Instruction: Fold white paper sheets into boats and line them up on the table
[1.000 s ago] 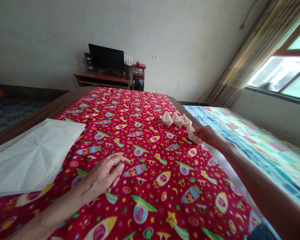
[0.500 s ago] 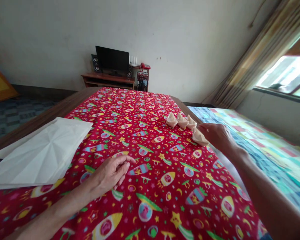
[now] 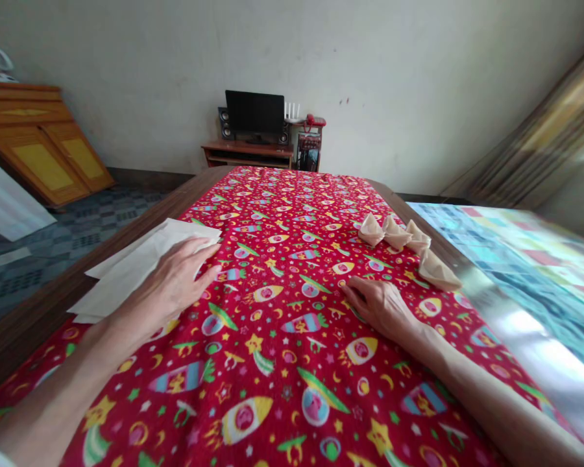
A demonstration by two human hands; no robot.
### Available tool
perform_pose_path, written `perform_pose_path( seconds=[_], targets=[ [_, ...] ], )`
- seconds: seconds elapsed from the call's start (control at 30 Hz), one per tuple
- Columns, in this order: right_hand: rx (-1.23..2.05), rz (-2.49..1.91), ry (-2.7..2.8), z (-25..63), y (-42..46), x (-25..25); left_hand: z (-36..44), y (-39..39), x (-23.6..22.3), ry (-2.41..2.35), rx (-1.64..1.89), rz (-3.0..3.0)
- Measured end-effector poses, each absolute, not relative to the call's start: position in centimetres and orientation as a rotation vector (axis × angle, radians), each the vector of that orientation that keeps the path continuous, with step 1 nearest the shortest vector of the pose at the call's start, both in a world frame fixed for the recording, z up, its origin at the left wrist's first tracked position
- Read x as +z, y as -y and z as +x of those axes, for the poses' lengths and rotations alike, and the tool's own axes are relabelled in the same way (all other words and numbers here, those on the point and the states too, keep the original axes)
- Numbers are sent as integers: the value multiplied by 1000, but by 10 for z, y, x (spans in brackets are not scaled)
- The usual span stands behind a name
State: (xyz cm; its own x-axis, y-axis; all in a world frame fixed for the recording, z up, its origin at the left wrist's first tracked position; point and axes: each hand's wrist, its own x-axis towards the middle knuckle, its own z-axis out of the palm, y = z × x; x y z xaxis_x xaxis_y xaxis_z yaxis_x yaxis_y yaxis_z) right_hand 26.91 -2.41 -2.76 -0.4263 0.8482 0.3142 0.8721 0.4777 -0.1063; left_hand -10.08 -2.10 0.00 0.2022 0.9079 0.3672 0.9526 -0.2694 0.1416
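My left hand [image 3: 178, 275] lies over a stack of creased white paper sheets [image 3: 126, 263], its fingertips at the stack's right edge and its thumb apart over the cloth. No sheet is lifted, and the hand looks open. My right hand [image 3: 379, 305] is low over the red patterned cloth [image 3: 292, 363], fingers loosely bent and pointing left, holding nothing. Beyond it, along the table's right side, three folded cream paper pieces [image 3: 396, 233] stand in a row touching each other. A further folded paper piece [image 3: 438, 271] lies nearer me, against the end of that row.
The brown table edge [image 3: 146, 224] borders the cloth on the left. On the right is a surface with a colourful checked cover [image 3: 516, 259]. A desk with a monitor [image 3: 254, 111] stands by the wall, and a wooden cabinet [image 3: 43, 146] is at far left.
My right hand has let go of the nearest folded paper piece and moved left over the cloth. My left hand has moved from the cloth onto the paper stack. The view has turned left.
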Motion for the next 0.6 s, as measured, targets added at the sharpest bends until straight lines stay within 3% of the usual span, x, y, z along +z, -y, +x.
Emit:
perform_pose_path(
  seconds=[0.2, 0.6],
  targets=[
    [-98, -1470, 2390, 270, 25, -28, -148, 33, -16, 2238, -51, -2055],
    [-124, -1487, 2380, 269, 25, -29, -128, 57, 6, 2255, -129, -1883]
  ],
)
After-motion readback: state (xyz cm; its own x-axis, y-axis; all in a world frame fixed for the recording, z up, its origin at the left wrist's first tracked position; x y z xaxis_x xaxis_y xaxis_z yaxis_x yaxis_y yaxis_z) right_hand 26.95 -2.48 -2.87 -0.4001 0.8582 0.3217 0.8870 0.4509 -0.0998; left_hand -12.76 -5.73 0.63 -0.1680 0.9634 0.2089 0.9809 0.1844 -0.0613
